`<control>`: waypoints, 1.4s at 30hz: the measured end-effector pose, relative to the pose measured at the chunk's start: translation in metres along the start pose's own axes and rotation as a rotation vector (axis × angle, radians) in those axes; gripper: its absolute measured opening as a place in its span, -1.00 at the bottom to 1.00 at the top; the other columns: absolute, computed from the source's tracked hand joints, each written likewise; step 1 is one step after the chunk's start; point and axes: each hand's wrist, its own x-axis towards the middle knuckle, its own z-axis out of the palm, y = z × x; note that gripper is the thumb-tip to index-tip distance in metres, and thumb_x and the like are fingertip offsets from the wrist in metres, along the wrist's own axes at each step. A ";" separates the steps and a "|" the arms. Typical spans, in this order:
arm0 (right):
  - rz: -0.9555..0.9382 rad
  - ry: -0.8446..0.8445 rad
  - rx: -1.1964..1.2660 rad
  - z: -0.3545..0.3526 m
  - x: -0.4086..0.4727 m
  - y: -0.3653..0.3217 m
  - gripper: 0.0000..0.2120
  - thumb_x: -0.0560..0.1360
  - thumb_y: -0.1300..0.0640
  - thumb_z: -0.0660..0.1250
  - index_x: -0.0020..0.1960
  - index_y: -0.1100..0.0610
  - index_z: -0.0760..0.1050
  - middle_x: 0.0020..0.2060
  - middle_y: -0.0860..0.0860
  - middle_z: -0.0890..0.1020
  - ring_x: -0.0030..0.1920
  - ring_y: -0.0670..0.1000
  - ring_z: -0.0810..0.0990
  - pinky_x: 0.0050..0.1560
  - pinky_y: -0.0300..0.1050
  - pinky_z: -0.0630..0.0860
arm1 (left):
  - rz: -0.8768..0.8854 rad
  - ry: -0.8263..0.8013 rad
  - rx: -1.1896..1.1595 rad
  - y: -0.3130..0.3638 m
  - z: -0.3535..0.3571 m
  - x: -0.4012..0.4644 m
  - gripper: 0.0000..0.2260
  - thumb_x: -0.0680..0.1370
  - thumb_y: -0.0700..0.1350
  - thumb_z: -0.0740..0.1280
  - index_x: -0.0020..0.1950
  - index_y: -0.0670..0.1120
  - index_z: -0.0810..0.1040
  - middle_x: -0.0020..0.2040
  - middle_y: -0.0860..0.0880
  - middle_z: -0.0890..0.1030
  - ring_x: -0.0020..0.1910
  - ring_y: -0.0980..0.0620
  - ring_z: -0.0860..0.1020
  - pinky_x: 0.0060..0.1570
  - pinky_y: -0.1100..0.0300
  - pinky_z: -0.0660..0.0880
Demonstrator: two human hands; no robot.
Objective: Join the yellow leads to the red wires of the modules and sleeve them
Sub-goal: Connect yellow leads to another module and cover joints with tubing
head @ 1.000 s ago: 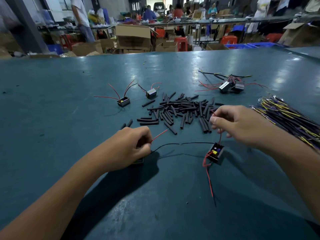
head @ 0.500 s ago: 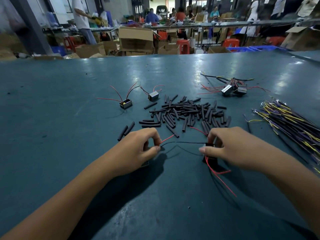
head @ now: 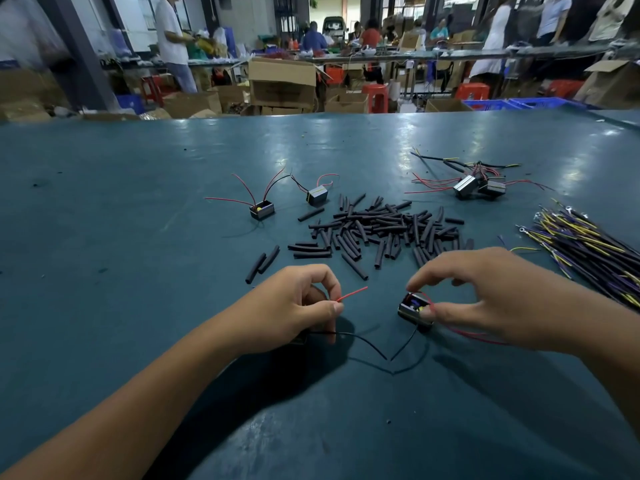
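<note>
- Fingers [head: 334, 308] of the left hand [head: 294, 306]: pinched shut on a red wire [head: 351, 294], its free end pointing up to the right
- Right hand [head: 485, 292]: thumb and fingertips closed on a module [head: 414, 308], lifted into the grip since a second ago, when it lay on the table [head: 138, 271]
- Meaning: likely readying it for joining; no yellow lead taken yet
- Module: small dark block, yellow spot on top, red and black tails trailing
- Sleeves [head: 381, 230]: heaped just beyond; yellow leads [head: 588, 244] far right

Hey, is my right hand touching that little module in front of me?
Touching. The head view shows the right hand pinching the module, thumb tip pressed on its near edge and a fingertip at its top.
</note>
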 end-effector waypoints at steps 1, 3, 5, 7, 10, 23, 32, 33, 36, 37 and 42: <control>-0.011 0.027 0.016 -0.003 -0.001 -0.002 -0.79 0.45 -0.18 0.41 0.07 -0.22 0.60 -0.06 -0.29 0.62 -0.03 -0.37 0.50 -0.04 -0.46 0.36 | -0.002 -0.003 0.019 0.000 0.001 0.000 -0.88 0.63 -0.02 0.34 -0.09 0.09 0.46 -0.23 -0.01 0.72 -0.33 -0.05 0.51 -0.26 0.03 0.41; -0.019 0.048 0.058 -0.007 -0.002 -0.007 -0.91 0.45 -0.08 0.46 -0.04 -0.19 0.66 -0.21 -0.24 0.65 -0.12 -0.33 0.55 -0.15 -0.47 0.38 | 0.002 -0.004 0.037 0.000 0.002 0.001 -0.87 0.62 0.00 0.35 -0.10 0.09 0.46 -0.25 0.00 0.72 -0.35 0.02 0.51 -0.30 0.10 0.43; 0.004 0.063 0.065 -0.008 -0.002 -0.012 -0.96 0.46 -0.03 0.48 -0.09 -0.16 0.68 -0.29 -0.22 0.65 -0.18 -0.27 0.57 -0.20 -0.46 0.39 | 0.020 -0.001 0.062 0.001 0.004 0.001 -0.87 0.62 -0.02 0.36 -0.11 0.08 0.47 -0.25 0.01 0.71 -0.36 0.09 0.54 -0.31 0.21 0.47; 0.046 0.080 -0.008 -0.008 -0.001 -0.017 -0.94 0.50 -0.05 0.43 -0.05 -0.13 0.67 -0.26 -0.20 0.64 -0.18 -0.21 0.57 -0.19 -0.40 0.42 | 0.045 0.005 0.099 0.003 0.006 0.001 -0.88 0.60 -0.04 0.39 -0.11 0.05 0.50 -0.23 0.02 0.70 -0.34 0.12 0.56 -0.29 0.21 0.50; 0.134 0.064 -0.333 -0.006 -0.001 -0.031 -0.82 0.60 -0.12 0.24 0.08 -0.14 0.59 -0.08 -0.15 0.58 0.01 -0.08 0.55 -0.07 -0.14 0.49 | 0.097 0.009 0.182 0.006 0.007 0.001 -0.86 0.55 -0.05 0.47 -0.11 0.04 0.52 -0.22 0.04 0.65 -0.30 0.10 0.56 -0.25 0.18 0.51; 0.113 0.269 0.247 0.041 0.018 -0.043 -0.91 0.54 0.01 0.41 -0.07 -0.02 0.69 -0.22 -0.17 0.69 -0.16 -0.20 0.61 -0.10 -0.25 0.50 | 0.199 0.051 0.319 0.010 0.014 0.002 -0.89 0.59 0.08 0.39 -0.07 0.10 0.56 -0.31 0.11 0.54 -0.35 0.13 0.45 -0.30 0.19 0.43; 0.145 0.371 0.710 0.060 0.023 -0.032 -0.83 0.56 0.15 0.40 0.10 -0.06 0.66 -0.23 -0.13 0.72 -0.22 -0.17 0.67 -0.19 -0.30 0.57 | 0.228 0.139 0.113 0.013 0.013 -0.001 -0.84 0.56 0.15 0.34 0.00 0.10 0.61 -0.16 -0.05 0.63 -0.19 -0.24 0.55 -0.14 -0.21 0.51; 0.135 0.385 0.694 0.061 0.023 -0.032 -0.80 0.56 0.13 0.40 0.13 -0.10 0.62 -0.23 -0.15 0.72 -0.24 -0.17 0.67 -0.20 -0.31 0.56 | 0.234 0.148 0.108 0.013 0.013 -0.001 -0.83 0.56 0.16 0.34 0.00 0.10 0.61 -0.16 -0.05 0.63 -0.20 -0.24 0.54 -0.15 -0.21 0.51; 0.118 0.407 0.674 0.063 0.022 -0.034 -0.87 0.57 0.06 0.37 0.09 -0.14 0.56 -0.28 -0.13 0.70 -0.35 -0.15 0.62 -0.30 -0.28 0.53 | 0.234 0.199 0.071 0.010 0.012 0.001 -0.88 0.57 0.10 0.36 -0.02 0.09 0.62 -0.18 -0.03 0.63 -0.22 -0.21 0.54 -0.18 -0.11 0.50; 0.113 0.419 0.663 0.064 0.022 -0.035 -0.92 0.58 0.04 0.36 0.04 -0.12 0.57 -0.30 -0.12 0.69 -0.38 -0.13 0.60 -0.34 -0.26 0.51 | 0.234 0.218 0.055 0.010 0.012 0.002 -0.90 0.56 0.06 0.37 -0.03 0.08 0.63 -0.20 -0.03 0.62 -0.24 -0.19 0.53 -0.22 -0.06 0.49; 0.082 0.451 0.610 0.064 0.020 -0.038 -0.88 0.58 0.04 0.36 -0.07 -0.09 0.66 -0.29 -0.17 0.67 -0.33 -0.15 0.59 -0.31 -0.29 0.50 | 0.221 0.232 -0.100 0.009 0.011 0.003 -0.96 0.55 -0.08 0.40 -0.07 -0.01 0.64 -0.27 0.02 0.62 -0.40 0.10 0.47 -0.38 0.29 0.39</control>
